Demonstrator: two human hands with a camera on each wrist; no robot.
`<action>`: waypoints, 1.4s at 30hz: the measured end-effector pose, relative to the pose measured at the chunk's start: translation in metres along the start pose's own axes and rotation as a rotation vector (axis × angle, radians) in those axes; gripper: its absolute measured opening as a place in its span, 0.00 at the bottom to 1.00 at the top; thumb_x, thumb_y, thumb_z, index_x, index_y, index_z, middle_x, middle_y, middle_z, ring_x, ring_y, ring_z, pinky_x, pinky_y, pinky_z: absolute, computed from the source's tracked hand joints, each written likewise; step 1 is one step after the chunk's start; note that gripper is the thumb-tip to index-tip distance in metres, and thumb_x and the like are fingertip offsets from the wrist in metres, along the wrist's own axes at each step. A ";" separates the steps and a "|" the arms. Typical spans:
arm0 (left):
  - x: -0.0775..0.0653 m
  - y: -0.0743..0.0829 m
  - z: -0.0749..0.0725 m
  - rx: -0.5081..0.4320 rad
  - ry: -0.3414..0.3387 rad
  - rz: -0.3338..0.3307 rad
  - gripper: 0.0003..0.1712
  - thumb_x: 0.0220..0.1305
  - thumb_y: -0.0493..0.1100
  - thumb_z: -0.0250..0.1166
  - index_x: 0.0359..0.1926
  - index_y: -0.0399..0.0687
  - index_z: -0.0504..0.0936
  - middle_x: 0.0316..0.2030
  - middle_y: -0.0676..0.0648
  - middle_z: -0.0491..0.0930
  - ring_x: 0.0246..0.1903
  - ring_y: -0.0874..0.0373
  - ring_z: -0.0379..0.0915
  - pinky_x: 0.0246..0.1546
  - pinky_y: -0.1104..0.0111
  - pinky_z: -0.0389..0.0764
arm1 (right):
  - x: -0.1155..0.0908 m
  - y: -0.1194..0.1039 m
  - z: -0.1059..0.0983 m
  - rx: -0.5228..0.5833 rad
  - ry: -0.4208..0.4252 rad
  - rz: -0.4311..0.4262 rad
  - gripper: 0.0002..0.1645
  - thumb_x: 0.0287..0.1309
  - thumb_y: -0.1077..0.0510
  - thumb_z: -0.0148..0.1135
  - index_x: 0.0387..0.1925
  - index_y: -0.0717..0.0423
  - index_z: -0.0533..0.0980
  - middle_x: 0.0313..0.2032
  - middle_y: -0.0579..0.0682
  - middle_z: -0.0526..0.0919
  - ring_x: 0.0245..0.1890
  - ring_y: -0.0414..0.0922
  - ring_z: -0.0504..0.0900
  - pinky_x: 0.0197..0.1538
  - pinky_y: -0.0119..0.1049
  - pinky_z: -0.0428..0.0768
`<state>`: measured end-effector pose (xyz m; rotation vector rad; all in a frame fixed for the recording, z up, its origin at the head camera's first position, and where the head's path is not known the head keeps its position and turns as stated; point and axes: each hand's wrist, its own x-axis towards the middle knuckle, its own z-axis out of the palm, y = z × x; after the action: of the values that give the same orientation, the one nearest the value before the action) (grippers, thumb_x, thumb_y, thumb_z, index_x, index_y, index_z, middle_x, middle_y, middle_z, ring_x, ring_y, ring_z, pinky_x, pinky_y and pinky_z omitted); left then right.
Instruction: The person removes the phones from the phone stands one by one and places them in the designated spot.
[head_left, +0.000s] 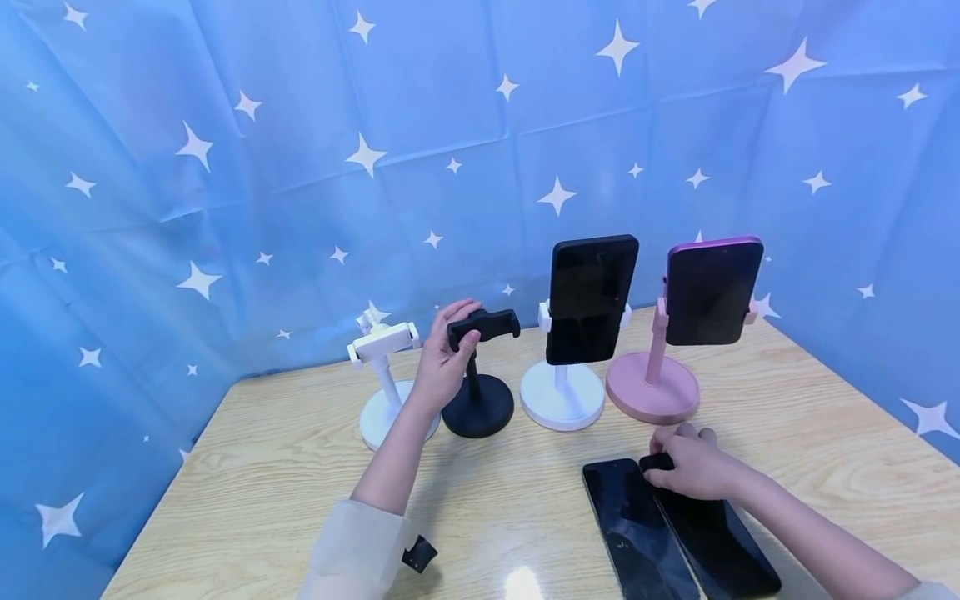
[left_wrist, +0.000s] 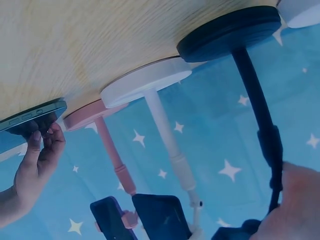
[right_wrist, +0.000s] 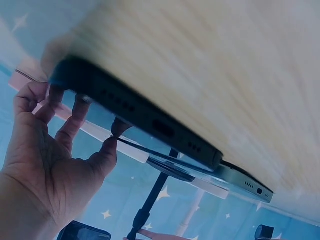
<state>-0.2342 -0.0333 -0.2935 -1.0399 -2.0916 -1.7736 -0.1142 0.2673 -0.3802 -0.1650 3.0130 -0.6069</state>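
My left hand [head_left: 441, 367] grips the clamp of a black phone stand [head_left: 480, 408], thumb on its front and fingers behind the left end. That clamp carries no phone. At the right, my right hand [head_left: 696, 463] pinches the far end of a black smartphone [head_left: 723, 546] lying on the table; in the right wrist view its thumb and fingers bend at the phone's edges. A second black smartphone [head_left: 633, 521] lies flat close beside it on the left.
Left of the black stand is a white stand [head_left: 382, 342] with a bare clamp. To the right, another white stand [head_left: 562, 400] and a pink stand [head_left: 654, 392] each hold an upright phone. A small black piece [head_left: 420, 554] is near my left sleeve. A blue starred cloth [head_left: 450, 208] hangs behind.
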 end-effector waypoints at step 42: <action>-0.038 -0.010 0.037 0.008 0.263 -0.404 0.16 0.56 0.40 0.63 0.46 0.40 0.80 0.45 0.42 0.79 0.50 0.51 0.73 0.51 0.59 0.73 | -0.011 -0.010 -0.020 -0.016 -0.151 -0.126 0.27 0.44 0.55 0.69 0.46 0.65 0.73 0.43 0.58 0.76 0.42 0.55 0.75 0.46 0.57 0.71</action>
<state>-0.2026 -0.0137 -0.3327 -0.3655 -2.2445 -1.9439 -0.1043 0.2676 -0.3572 -0.3855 2.8782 -0.5534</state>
